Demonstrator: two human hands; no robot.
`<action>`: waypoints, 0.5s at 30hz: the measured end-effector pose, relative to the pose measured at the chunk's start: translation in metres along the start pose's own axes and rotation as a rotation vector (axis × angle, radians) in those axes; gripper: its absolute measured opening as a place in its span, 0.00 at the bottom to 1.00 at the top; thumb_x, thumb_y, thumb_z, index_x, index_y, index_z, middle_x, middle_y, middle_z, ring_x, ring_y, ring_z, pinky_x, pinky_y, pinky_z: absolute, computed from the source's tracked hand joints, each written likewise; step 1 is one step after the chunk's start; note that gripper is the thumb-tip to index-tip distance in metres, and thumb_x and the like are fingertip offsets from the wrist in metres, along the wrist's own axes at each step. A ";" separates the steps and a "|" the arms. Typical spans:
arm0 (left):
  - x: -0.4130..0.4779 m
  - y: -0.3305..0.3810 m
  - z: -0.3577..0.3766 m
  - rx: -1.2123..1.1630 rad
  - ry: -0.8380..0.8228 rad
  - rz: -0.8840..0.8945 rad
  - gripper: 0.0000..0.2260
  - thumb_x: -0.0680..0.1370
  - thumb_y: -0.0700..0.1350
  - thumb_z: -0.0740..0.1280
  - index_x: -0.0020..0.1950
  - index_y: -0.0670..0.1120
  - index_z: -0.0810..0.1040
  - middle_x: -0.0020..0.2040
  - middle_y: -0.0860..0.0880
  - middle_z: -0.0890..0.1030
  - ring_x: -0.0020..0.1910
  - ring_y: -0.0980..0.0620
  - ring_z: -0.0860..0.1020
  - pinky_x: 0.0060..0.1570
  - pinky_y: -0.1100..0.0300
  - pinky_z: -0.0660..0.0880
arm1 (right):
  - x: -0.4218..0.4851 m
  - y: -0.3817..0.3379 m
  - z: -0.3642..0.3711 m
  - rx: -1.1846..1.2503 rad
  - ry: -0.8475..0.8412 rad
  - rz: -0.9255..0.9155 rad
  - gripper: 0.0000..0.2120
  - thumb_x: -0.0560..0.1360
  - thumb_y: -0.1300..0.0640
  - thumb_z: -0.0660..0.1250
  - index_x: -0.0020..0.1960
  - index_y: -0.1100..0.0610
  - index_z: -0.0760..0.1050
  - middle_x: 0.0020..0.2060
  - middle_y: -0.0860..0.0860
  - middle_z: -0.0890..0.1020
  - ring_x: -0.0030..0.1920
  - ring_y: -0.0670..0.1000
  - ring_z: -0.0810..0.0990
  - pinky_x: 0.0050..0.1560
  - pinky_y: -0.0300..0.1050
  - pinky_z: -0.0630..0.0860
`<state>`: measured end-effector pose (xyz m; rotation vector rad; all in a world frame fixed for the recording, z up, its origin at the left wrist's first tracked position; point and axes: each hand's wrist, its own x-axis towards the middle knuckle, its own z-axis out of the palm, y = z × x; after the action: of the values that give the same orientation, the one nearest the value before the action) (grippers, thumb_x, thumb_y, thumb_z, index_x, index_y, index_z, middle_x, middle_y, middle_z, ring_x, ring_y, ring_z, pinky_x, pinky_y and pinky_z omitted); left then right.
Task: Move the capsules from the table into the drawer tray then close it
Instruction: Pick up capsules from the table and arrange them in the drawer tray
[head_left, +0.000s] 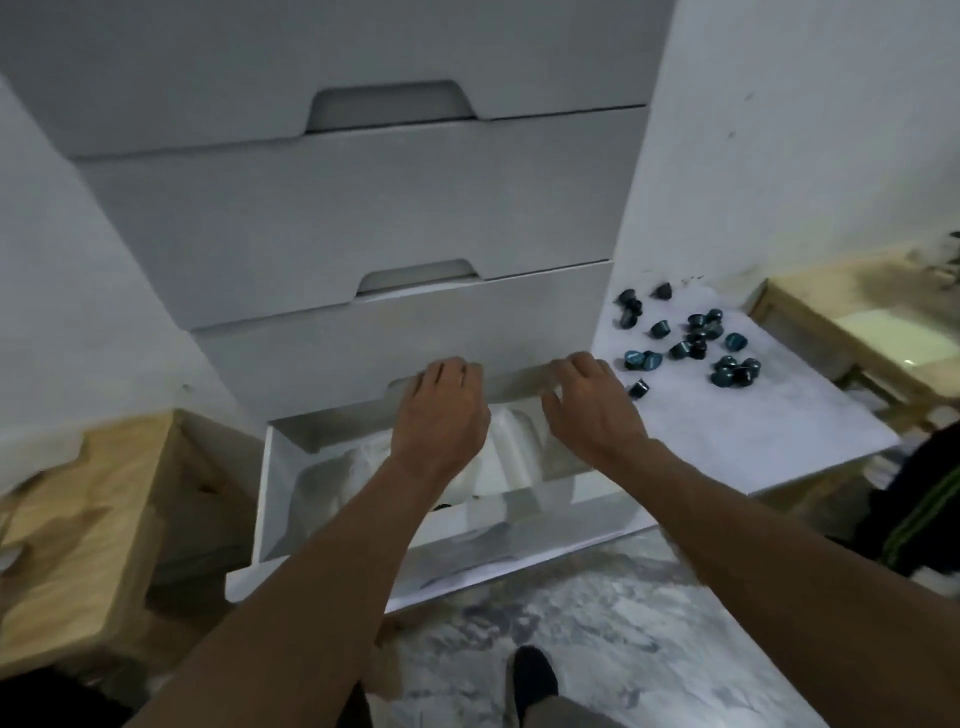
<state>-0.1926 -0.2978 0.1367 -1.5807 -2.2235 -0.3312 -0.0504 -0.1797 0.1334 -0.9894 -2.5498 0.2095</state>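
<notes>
Left hand (441, 410) and right hand (592, 410): both reach forward over the open drawer (270, 493), palms down, side by side and apart. Fingers bend at the knuckles, tips up against the lower edge of the shut drawer front (405, 343) above. Cannot tell whether they grip a lip there or just rest; nothing loose in either hand.

Below the hands: white tray (511, 457) sits inside the drawer, ridged. It is partly hidden by the forearms, so its contents are unclear. Drawer is pulled well out, likely so the tray is reachable from above.

Capsules (691, 338): dark blue, scattered loose on the white surface (753, 431) just right of the drawers, near the right hand. None seen in the tray.

Judgement: transfer not yet begun. The right hand is better placed for the first pick.
</notes>
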 end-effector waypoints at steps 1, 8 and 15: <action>0.005 0.006 -0.006 -0.001 0.042 0.017 0.10 0.71 0.43 0.67 0.51 0.43 0.77 0.48 0.45 0.80 0.45 0.45 0.79 0.44 0.54 0.76 | -0.006 0.006 -0.010 -0.012 0.024 0.012 0.14 0.75 0.58 0.62 0.58 0.64 0.74 0.55 0.61 0.77 0.54 0.63 0.75 0.55 0.54 0.73; 0.039 0.057 -0.026 -0.047 0.182 0.181 0.07 0.72 0.45 0.64 0.48 0.43 0.76 0.43 0.45 0.79 0.41 0.45 0.78 0.42 0.55 0.76 | -0.032 0.055 -0.068 -0.078 0.153 0.100 0.15 0.77 0.54 0.62 0.60 0.62 0.74 0.56 0.59 0.78 0.55 0.60 0.76 0.55 0.52 0.73; 0.063 0.120 -0.026 -0.072 0.226 0.286 0.08 0.68 0.44 0.71 0.45 0.44 0.78 0.39 0.46 0.79 0.36 0.46 0.78 0.38 0.57 0.75 | -0.049 0.112 -0.105 -0.085 0.177 0.181 0.16 0.79 0.53 0.60 0.63 0.60 0.72 0.59 0.56 0.77 0.58 0.56 0.75 0.57 0.49 0.73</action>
<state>-0.0937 -0.2145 0.1838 -1.7740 -1.8080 -0.4840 0.0946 -0.1303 0.1826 -1.2161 -2.3271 0.0605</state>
